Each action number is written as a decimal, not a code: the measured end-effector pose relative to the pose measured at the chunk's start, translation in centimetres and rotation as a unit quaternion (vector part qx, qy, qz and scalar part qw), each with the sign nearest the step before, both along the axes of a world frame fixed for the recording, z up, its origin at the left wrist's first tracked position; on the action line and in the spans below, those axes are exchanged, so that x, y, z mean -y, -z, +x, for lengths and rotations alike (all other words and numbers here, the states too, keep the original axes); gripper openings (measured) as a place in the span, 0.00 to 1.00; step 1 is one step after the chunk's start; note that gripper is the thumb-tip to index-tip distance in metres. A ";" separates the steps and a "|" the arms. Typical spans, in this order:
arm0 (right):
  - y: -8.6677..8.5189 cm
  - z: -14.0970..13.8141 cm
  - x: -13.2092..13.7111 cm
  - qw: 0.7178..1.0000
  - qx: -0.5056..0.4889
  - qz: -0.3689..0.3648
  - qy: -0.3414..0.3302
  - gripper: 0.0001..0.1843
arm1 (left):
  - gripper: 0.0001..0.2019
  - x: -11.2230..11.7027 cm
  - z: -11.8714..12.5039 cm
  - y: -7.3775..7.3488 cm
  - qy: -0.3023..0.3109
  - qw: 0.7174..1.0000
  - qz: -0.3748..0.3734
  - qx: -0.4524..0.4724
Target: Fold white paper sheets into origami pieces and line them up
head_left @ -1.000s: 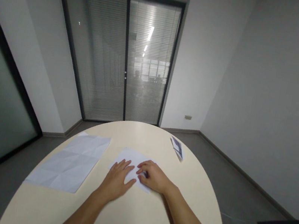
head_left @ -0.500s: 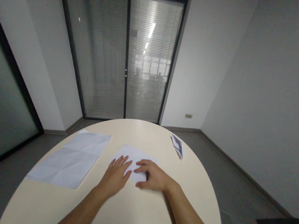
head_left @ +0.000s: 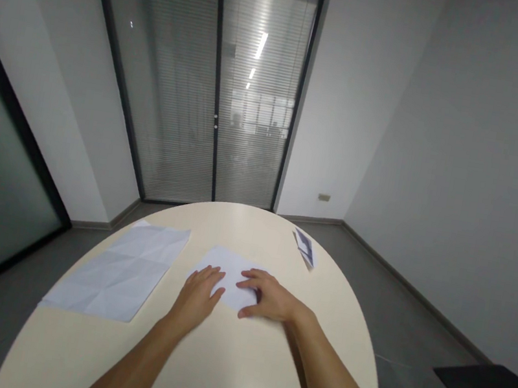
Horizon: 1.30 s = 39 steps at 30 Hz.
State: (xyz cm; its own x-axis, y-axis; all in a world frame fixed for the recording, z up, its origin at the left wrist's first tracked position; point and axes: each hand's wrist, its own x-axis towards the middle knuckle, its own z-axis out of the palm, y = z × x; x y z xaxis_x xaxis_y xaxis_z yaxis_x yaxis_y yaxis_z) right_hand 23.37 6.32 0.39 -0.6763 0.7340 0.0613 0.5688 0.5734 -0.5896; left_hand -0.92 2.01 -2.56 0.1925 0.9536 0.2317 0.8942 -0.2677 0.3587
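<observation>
Left hand [head_left: 198, 291] lies flat, thumb apart; right hand [head_left: 268, 295] arches, spread, paper [head_left: 231, 281] beneath both. Uneven pressure might skew it (creased sheet [head_left: 123, 271] lies left of both).

The paper [head_left: 232, 276] is white with a faint bluish cast and lies flat just below the middle of the frame. Its outline is angular and sits askew: a corner points toward the top of the frame, one edge slopes gently from it down to the right, and another slants down to the left. Its lower-left and right portions are hidden, so the full outline and any layers cannot be made out.
</observation>
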 end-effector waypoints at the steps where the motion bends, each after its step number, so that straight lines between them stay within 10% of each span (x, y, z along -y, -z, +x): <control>1: 0.1 0.0 -0.1 1.000 -0.001 0.000 0.000 0.45 | 0.19 0.0 0.0 -0.1 0.016 1.000 -0.002 0.012; 11: -0.2 0.7 -0.2 0.997 0.038 -0.061 -0.009 0.49 | 0.17 0.8 -0.7 -1.0 0.114 0.991 -0.060 0.041; 39: -0.8 1.3 -0.2 0.994 0.061 -0.090 -0.008 0.46 | 0.17 0.8 -0.9 -0.8 0.114 0.991 -0.060 0.048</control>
State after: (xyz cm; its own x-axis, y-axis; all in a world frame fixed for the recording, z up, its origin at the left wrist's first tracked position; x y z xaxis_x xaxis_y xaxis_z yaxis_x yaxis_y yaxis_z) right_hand 24.63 6.50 1.14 -0.6826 0.7145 -0.1534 0.6336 0.4741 -0.6114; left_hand -1.82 1.24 -1.72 0.3882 0.9098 0.1466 0.7763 -0.4086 0.4800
